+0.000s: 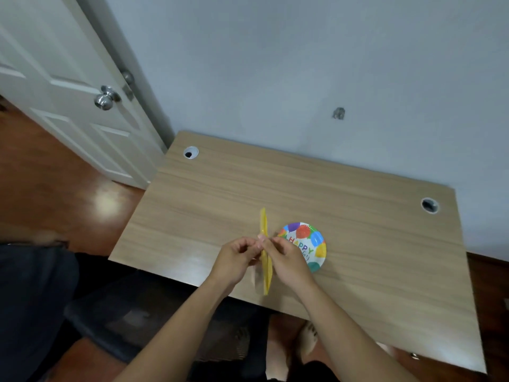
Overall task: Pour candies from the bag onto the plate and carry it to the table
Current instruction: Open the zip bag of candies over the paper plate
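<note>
A yellow candy bag [264, 227] is held edge-on above the wooden desk [358, 221], near its front edge. My left hand [237, 260] pinches the bag's left side and my right hand [286, 260] pinches its right side, fingertips meeting at the bag's middle. Just right of my hands a small paper plate [314, 238] printed with coloured balloons and "HAPPY" lies flat on the desk; my right hand covers its left part. No candies show on the plate.
Two round cable holes [190, 153] [429, 205] sit at the desk's back corners. A white door with a metal knob [106, 98] stands at the left. A dark chair [137, 312] is below the desk's front edge.
</note>
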`<state>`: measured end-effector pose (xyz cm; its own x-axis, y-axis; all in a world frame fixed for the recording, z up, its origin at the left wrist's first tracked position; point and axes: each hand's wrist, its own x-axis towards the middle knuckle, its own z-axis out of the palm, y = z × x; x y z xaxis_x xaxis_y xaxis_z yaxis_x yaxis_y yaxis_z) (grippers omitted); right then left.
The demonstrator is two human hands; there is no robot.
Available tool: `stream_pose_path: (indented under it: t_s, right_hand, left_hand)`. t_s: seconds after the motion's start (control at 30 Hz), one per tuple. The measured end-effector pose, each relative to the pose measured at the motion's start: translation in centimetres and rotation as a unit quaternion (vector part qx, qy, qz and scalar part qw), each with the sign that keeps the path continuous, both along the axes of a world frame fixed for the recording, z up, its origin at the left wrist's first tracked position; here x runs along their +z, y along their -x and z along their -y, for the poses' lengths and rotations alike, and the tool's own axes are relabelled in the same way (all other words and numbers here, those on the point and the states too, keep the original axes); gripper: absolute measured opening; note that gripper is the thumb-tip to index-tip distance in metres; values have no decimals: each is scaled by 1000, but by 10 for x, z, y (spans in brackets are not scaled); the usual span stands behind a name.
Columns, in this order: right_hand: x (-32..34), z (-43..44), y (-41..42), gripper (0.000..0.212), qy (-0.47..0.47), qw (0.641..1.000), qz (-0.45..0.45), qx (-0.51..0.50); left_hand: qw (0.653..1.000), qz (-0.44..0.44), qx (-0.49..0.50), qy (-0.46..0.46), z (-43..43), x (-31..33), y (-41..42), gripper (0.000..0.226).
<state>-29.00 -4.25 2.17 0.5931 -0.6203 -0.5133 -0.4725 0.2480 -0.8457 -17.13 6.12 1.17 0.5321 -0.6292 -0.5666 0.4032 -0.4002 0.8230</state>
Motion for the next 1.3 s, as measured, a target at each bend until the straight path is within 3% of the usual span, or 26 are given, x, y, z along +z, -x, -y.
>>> stream_pose_path:
  t_s: [0.2, 0.3, 0.43, 0.57, 0.7, 0.8, 0.9, 1.1, 1.2, 1.3]
  right_hand:
    - [13, 8, 33, 21, -37, 997, 29, -56]
    - [15, 12, 46, 19, -40, 998, 27, -45]
    - [19, 13, 56, 26, -36, 999, 15, -19]
    - [25, 5, 59, 20, -48, 999, -4, 10]
    - [29, 1, 64, 26, -76, 997, 0, -30]
    - [29, 2, 70, 19, -106, 992, 14, -62]
    - [26, 1, 75, 15, -136, 986, 38, -83]
    - [23, 2, 91, 33, -201, 976, 83, -26]
    - [26, 11, 95, 30, -222, 972, 78, 24]
    - [30, 16, 92, 20, -181, 981, 47, 46]
  left_hand:
    - [997, 2, -73, 27, 9, 12, 16, 19]
    - [995, 17, -93, 27, 11, 21, 23, 29]
    - [989, 82, -123, -7, 11, 30, 33, 24]
    - [947, 248, -194, -68, 11, 42, 48, 26]
    - [905, 336, -254, -55, 10, 43, 59, 29]
    - [878, 378, -290, -31, 8, 40, 58, 33]
    - [880, 352, -320, -16, 7, 40, 54, 35]
    - [918, 254, -306, 2, 4, 43, 48, 34]
    - [908, 277, -315, 27, 2, 43, 51, 37]
    - [910, 293, -292, 32, 3, 42, 61, 34]
